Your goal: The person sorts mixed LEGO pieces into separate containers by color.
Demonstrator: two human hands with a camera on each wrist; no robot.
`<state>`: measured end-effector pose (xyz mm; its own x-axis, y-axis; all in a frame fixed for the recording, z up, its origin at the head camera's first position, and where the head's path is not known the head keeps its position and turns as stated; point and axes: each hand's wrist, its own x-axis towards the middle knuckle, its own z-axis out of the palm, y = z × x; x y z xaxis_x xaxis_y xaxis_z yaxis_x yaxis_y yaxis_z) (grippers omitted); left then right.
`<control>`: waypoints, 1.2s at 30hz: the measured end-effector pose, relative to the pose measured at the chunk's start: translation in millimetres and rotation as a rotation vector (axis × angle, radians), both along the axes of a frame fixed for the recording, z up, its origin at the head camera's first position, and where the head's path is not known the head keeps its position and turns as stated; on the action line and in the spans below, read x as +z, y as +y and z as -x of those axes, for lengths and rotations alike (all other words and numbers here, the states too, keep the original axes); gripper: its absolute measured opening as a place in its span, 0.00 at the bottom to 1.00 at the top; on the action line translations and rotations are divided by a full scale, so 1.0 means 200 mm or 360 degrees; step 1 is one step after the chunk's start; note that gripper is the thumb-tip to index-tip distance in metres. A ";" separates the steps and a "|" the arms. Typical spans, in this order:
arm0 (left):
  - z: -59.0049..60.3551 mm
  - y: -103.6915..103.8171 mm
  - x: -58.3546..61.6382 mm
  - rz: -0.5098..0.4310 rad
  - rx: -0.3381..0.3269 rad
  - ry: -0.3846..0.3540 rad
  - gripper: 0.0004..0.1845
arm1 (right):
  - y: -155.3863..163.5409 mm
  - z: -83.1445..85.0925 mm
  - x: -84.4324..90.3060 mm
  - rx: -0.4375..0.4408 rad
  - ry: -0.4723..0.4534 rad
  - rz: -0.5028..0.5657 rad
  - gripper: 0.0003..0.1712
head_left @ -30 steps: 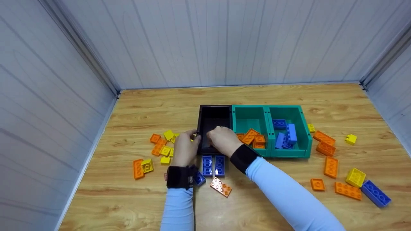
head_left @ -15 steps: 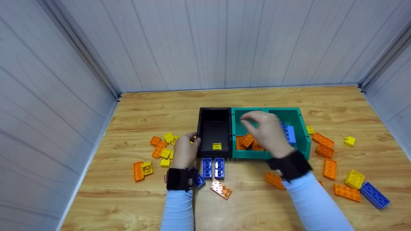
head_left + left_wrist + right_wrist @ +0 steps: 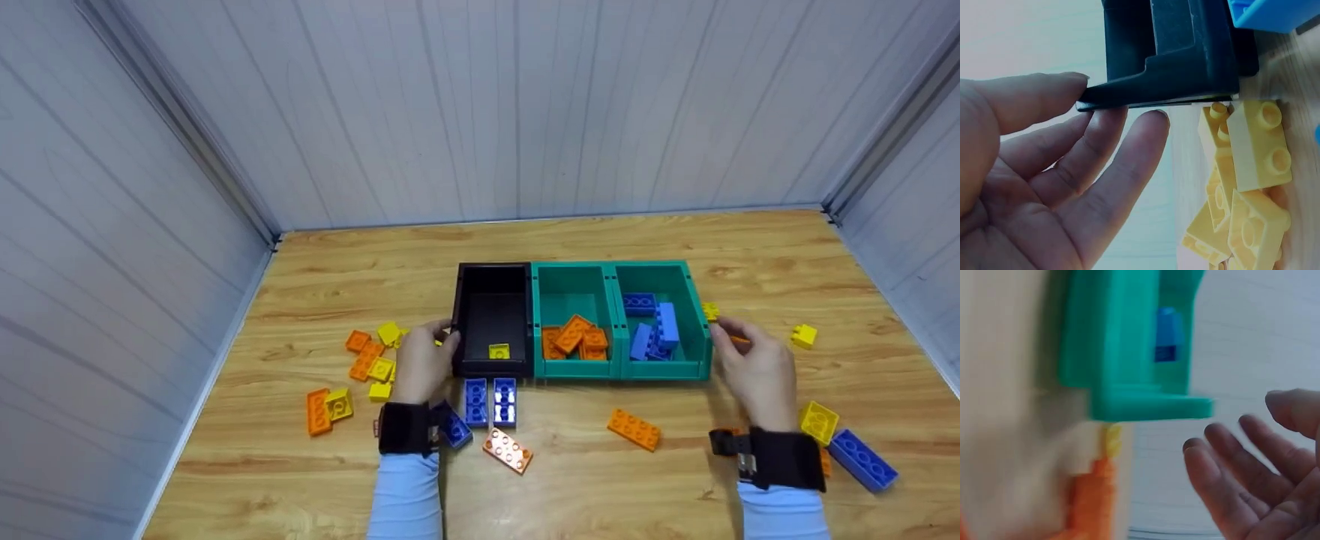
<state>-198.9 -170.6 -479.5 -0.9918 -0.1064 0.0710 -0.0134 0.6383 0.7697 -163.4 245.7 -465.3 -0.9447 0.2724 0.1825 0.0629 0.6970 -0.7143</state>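
Observation:
My left hand [image 3: 421, 364] pinches the left rim of a black bin [image 3: 492, 311], thumb on one side and fingertips on the other in the left wrist view. One yellow brick [image 3: 499, 351] lies inside that bin. Joined to its right are a green bin [image 3: 574, 296] with several orange bricks [image 3: 574, 334] and another green bin [image 3: 651, 276] with several blue bricks [image 3: 667, 325]. At the far right wall of this row is my right hand [image 3: 759, 375]; the right wrist view shows its fingers [image 3: 1224, 489] spread and apart from the green rim.
Loose yellow and orange bricks [image 3: 367, 360] lie left of the bins. Several dark blue bricks [image 3: 475, 403] and orange plates [image 3: 634, 429] lie in front. Right of the bins are a yellow brick [image 3: 804, 336] and a long blue brick [image 3: 862, 460]. Pale walls [image 3: 480, 112] enclose the table.
My right hand has come out of the black bin and swung right, past the green bins, to their far side. A yellow brick now shows in the black bin. The left hand stays put.

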 end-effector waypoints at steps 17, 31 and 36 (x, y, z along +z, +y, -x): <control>-0.07 -0.25 -0.03 0.0114 0.0080 -0.0189 0.18 | 0.03 0.03 -0.11 0.0086 -0.0321 0.0185 0.34; -0.07 -0.22 -0.03 0.0396 0.0081 -0.0536 0.19 | 0.05 0.04 -0.09 0.0082 -0.0248 0.0128 0.32; -0.07 -0.20 -0.04 0.0514 0.0030 -0.0545 0.19 | 0.06 0.05 -0.10 0.0089 -0.0192 0.0082 0.30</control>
<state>-185.2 -209.8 -487.0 -0.9620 -0.1510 -0.2276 -0.2460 0.8414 0.4812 -173.0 257.2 -485.0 -0.9730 0.2247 0.0536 0.1127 0.6643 -0.7389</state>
